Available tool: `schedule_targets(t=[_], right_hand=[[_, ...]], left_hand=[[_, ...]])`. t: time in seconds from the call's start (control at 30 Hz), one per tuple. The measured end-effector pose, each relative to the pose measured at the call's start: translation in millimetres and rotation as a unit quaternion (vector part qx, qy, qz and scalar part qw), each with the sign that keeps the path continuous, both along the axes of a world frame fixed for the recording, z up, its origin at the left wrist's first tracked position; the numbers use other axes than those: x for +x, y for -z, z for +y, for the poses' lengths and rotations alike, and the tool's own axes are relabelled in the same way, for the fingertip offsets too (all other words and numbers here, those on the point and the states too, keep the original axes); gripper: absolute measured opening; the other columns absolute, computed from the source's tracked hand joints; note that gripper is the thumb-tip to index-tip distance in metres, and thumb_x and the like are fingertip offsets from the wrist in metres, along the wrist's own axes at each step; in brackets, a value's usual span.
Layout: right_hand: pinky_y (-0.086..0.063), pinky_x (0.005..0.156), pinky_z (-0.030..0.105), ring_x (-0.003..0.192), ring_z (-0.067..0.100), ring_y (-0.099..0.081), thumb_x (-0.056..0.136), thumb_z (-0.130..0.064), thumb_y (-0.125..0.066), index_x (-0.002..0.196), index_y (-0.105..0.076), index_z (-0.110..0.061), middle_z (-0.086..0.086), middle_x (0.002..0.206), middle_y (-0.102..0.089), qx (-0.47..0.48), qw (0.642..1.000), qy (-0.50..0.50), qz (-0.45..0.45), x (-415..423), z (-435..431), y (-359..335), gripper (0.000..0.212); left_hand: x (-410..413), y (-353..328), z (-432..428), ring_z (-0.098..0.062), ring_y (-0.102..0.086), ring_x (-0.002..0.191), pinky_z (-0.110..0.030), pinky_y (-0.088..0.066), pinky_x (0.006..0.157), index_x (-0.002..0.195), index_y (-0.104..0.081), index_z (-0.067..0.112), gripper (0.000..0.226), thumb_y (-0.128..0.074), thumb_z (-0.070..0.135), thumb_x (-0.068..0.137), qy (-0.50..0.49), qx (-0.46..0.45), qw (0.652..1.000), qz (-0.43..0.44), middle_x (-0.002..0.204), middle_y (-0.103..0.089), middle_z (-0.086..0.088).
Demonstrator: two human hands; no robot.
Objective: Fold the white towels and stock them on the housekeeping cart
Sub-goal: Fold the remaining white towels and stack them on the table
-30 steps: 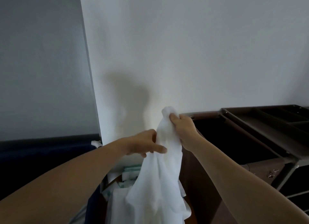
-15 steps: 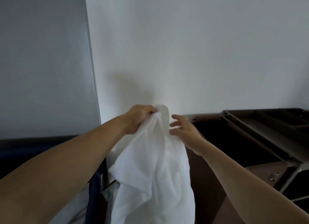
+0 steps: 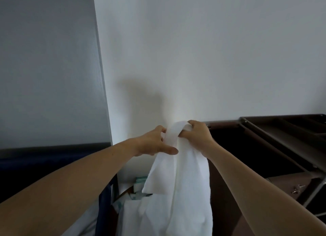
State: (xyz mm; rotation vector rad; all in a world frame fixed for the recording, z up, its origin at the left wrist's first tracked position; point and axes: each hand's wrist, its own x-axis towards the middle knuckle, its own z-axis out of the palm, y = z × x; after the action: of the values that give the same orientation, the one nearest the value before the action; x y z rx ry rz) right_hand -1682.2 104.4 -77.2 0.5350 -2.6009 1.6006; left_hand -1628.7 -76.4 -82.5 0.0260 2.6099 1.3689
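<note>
A white towel hangs in front of me, bunched at its top and falling out of the frame's bottom edge. My right hand grips the bunched top edge with curled fingers. Close beside it on the left, my left hand pinches the towel's edge, thumb lying across the cloth. Both hands are held up near the white wall. The housekeeping cart stands to the right, dark brown, its open top bin just behind my right hand.
A divided tray sits on the cart's top at far right. Below the towel lie more white cloth and pale green packets. A dark blue bag edge stands at lower left. The wall corner is directly ahead.
My right hand, open half a second ago, has closed on the towel's top. My left hand moved down and right, close to the right, and the towel hangs narrower.
</note>
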Motion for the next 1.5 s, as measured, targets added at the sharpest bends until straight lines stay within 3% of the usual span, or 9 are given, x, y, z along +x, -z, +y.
schedule_targets(t=[0.13, 0.3, 0.47, 0.73, 0.9, 1.03, 1.23, 1.33, 1.5], right_hand=[[-0.054, 0.064, 0.034, 0.068, 0.019, -0.064, 0.076, -0.015, -0.077, 0.083, -0.069, -0.009, 0.006, 0.074, -0.069, -0.034, 0.999, -0.015, -0.021, -8.1, 2.3, -10.5, 0.012], [-0.042, 0.064, 0.032, 0.065, 0.021, -0.054, 0.08, -0.021, -0.072, 0.07, -0.061, -0.011, 0.002, 0.066, -0.057, -0.089, 0.993, 0.041, -0.064, -30.5, 22.0, -4.0, 0.018], [-0.027, 0.061, 0.034, 0.057, 0.019, -0.034, 0.088, -0.039, -0.07, 0.059, -0.043, -0.01, -0.004, 0.054, -0.034, -0.021, 0.997, 0.062, -0.026, -50.4, 42.2, 19.8, 0.049], [-0.03, 0.06, 0.033, 0.062, 0.02, -0.036, 0.087, -0.04, -0.072, 0.068, -0.053, -0.006, 0.003, 0.063, -0.039, 0.006, 0.997, 0.08, 0.005, -61.5, 57.3, 35.1, 0.043], [-0.035, 0.062, 0.032, 0.064, 0.019, -0.043, 0.091, -0.038, -0.071, 0.084, -0.059, 0.01, 0.004, 0.067, -0.049, 0.037, 0.998, 0.056, -0.004, -59.2, 63.7, 33.6, 0.05], [-0.034, 0.057, 0.03, 0.057, 0.016, -0.044, 0.096, -0.038, -0.064, 0.067, -0.056, -0.004, -0.001, 0.057, -0.047, 0.089, 0.995, 0.029, 0.03, -46.3, 52.0, 24.6, 0.045], [-0.037, 0.05, 0.019, 0.048, 0.0, -0.049, 0.089, -0.04, -0.069, 0.059, -0.062, -0.032, -0.017, 0.051, -0.057, 0.09, 0.991, -0.038, 0.097, -17.4, -5.7, -15.8, 0.032], [-0.04, 0.052, 0.013, 0.054, -0.003, -0.053, 0.087, -0.035, -0.075, 0.068, -0.066, -0.029, -0.014, 0.062, -0.062, 0.028, 0.994, -0.064, 0.08, -12.7, -1.5, -20.3, 0.022], [-0.05, 0.062, 0.029, 0.065, 0.012, -0.062, 0.091, -0.035, -0.072, 0.08, -0.071, -0.014, -0.004, 0.07, -0.068, -0.038, 0.994, -0.092, -0.054, -6.1, 11.9, 14.6, 0.024]], left_hand=[[-2.9, 10.8, -6.6, -0.018, -0.061, 0.102, -0.03, -0.051, 0.084, 0.124, -0.056, 0.023, 0.049, -0.075, 0.031, 0.08, 0.001, -0.132, 0.99, 0.042, 0.114, -0.064, 0.004], [-4.5, 16.8, -41.1, -0.015, -0.055, 0.077, -0.024, -0.04, 0.062, 0.078, -0.059, 0.02, 0.016, -0.057, 0.021, 0.094, -0.047, -0.231, 0.971, 0.035, 0.081, -0.057, 0.005], [-8.3, -7.0, -66.3, -0.009, -0.058, 0.058, -0.017, -0.043, 0.049, 0.075, -0.07, 0.011, 0.02, -0.076, 0.026, 0.086, -0.23, 0.017, 0.961, 0.153, 0.07, -0.066, 0.003], [-3.4, -6.9, -75.5, -0.037, -0.067, 0.108, -0.042, -0.054, 0.095, 0.115, -0.069, -0.002, 0.03, -0.07, 0.014, 0.09, -0.194, 0.265, 0.941, 0.084, 0.114, -0.071, -0.019], [-7.3, 2.0, -78.4, -0.036, -0.065, 0.101, -0.045, -0.053, 0.091, 0.113, -0.064, -0.003, 0.03, -0.065, 0.021, 0.095, -0.254, 0.345, 0.898, 0.094, 0.112, -0.069, -0.018], [-16.9, -13.8, -51.3, -0.021, -0.054, 0.078, -0.027, -0.041, 0.061, 0.081, -0.062, 0.01, 0.022, -0.056, 0.025, 0.096, -0.344, 0.136, 0.901, 0.228, 0.082, -0.061, 0.0], [-14.7, -41.2, 5.4, -0.009, -0.068, 0.085, -0.022, -0.053, 0.067, 0.107, -0.07, 0.02, 0.028, -0.071, 0.025, 0.08, -0.006, 0.03, 0.992, 0.125, 0.097, -0.07, 0.005], [-9.2, -42.6, -0.6, -0.01, -0.058, 0.062, -0.018, -0.045, 0.054, 0.076, -0.063, 0.012, 0.014, -0.069, 0.021, 0.084, 0.033, -0.08, 0.99, 0.113, 0.068, -0.061, 0.005], [-10.4, -63.4, -26.6, -0.013, -0.062, 0.07, -0.029, -0.049, 0.066, 0.085, -0.076, 0.016, 0.014, -0.065, 0.01, 0.092, -0.078, 0.007, 0.968, 0.239, 0.081, -0.073, -0.004]])
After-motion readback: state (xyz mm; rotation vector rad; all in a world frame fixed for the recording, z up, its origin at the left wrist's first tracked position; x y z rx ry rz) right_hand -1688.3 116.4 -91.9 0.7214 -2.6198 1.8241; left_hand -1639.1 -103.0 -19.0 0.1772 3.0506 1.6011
